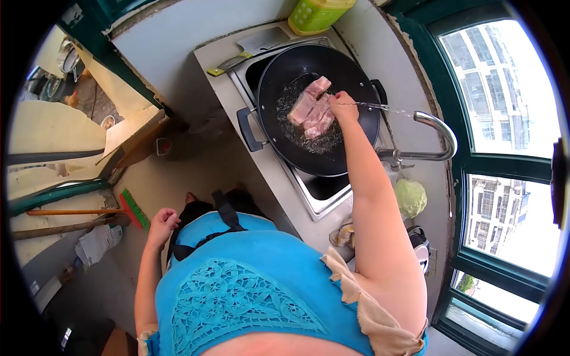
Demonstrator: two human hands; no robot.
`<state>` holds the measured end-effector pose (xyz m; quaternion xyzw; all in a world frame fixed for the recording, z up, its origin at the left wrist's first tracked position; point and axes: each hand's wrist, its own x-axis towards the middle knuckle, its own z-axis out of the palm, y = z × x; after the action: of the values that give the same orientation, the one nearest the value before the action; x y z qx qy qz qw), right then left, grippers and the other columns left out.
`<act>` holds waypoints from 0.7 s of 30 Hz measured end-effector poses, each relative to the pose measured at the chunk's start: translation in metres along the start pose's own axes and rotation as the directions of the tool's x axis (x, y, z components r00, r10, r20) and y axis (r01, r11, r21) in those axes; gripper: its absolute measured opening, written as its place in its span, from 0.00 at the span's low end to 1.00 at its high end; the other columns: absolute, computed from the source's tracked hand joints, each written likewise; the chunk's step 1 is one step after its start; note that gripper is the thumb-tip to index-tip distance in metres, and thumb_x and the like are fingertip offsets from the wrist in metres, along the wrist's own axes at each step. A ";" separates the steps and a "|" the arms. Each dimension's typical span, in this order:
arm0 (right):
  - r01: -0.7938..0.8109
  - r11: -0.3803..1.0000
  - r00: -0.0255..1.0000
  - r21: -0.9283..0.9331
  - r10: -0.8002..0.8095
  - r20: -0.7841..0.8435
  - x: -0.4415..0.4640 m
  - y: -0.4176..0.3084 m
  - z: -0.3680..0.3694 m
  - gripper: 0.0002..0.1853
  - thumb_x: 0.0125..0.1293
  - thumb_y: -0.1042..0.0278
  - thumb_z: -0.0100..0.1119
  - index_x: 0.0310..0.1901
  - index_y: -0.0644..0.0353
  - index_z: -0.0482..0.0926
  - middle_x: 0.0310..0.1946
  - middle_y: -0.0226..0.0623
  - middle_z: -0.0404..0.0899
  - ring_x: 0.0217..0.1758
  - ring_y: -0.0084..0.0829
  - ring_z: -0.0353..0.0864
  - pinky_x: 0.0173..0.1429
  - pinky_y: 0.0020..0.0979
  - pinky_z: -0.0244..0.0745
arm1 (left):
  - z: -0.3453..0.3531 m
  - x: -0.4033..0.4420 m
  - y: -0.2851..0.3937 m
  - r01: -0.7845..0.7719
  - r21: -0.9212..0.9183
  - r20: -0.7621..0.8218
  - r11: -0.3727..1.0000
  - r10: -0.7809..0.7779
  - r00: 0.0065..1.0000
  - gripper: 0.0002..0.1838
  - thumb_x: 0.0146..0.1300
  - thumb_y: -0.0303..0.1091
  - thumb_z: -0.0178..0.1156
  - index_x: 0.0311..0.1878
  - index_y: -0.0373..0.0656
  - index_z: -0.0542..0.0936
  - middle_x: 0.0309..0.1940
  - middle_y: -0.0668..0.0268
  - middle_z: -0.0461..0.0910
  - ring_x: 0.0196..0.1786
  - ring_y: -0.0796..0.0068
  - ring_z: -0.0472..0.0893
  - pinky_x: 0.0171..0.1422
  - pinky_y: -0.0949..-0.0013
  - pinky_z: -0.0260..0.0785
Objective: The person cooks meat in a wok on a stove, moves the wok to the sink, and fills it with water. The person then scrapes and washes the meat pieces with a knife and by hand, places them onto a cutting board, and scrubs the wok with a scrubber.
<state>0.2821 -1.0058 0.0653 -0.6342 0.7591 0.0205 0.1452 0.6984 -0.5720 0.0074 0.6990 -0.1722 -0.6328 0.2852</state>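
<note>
A black wok [285,151] with two side handles rests across the sink, with shallow water inside. In it lie pieces of raw pink meat [306,107]. My right hand [344,108] is closed on the right-hand piece of meat. Water runs from the curved metal faucet [445,133] in a thin stream toward that hand. My left hand [164,224] hangs at my side, away from the counter, its fingers curled; whether it holds anything small is hidden.
A cleaver [261,43] lies at the counter's far edge near a green container [314,15]. Right of the sink sits a cabbage [410,198]. A broom [132,209] lies at the left. Windows line the right side.
</note>
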 end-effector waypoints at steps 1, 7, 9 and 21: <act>-0.043 0.992 0.999 -0.121 0.039 -0.030 -0.007 -0.017 -0.002 0.24 0.55 0.52 0.53 0.49 0.60 0.75 0.47 0.50 0.77 0.49 0.49 0.78 0.52 0.41 0.73 | -0.002 -0.006 -0.001 0.015 -0.002 -0.018 1.000 -0.015 1.000 0.06 0.64 0.32 0.52 0.42 0.41 0.74 0.29 0.67 0.77 0.28 0.82 0.72 0.34 0.79 0.65; -0.133 0.970 0.990 -0.205 0.140 0.019 -0.003 -0.043 0.006 0.24 0.55 0.54 0.55 0.50 0.62 0.75 0.49 0.48 0.77 0.53 0.44 0.77 0.57 0.39 0.71 | -0.010 -0.025 -0.021 0.071 -0.033 -0.083 0.997 -0.073 0.994 0.06 0.64 0.32 0.53 0.41 0.41 0.74 0.28 0.67 0.78 0.28 0.83 0.73 0.34 0.79 0.65; -0.153 0.974 0.986 -0.165 0.163 0.046 -0.005 -0.041 0.003 0.25 0.53 0.55 0.56 0.49 0.63 0.75 0.48 0.48 0.78 0.53 0.44 0.77 0.56 0.38 0.71 | -0.013 -0.022 -0.030 0.059 -0.046 -0.065 0.997 -0.062 0.996 0.06 0.64 0.32 0.53 0.41 0.41 0.74 0.28 0.67 0.78 0.28 0.83 0.73 0.33 0.79 0.65; 0.466 0.805 0.866 0.367 -0.332 -0.373 -0.060 0.009 -0.003 0.14 0.48 0.69 0.58 0.37 0.61 0.71 0.27 0.37 0.75 0.29 0.30 0.76 0.36 0.28 0.72 | -0.007 0.008 -0.006 -0.065 0.000 0.031 0.998 0.065 0.997 0.07 0.65 0.32 0.52 0.41 0.40 0.73 0.27 0.68 0.76 0.28 0.82 0.72 0.34 0.79 0.66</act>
<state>0.2823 -0.9471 0.0813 -0.7266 0.6035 -0.2783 0.1745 0.7059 -0.5703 -0.0021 0.6834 -0.1997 -0.6337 0.3025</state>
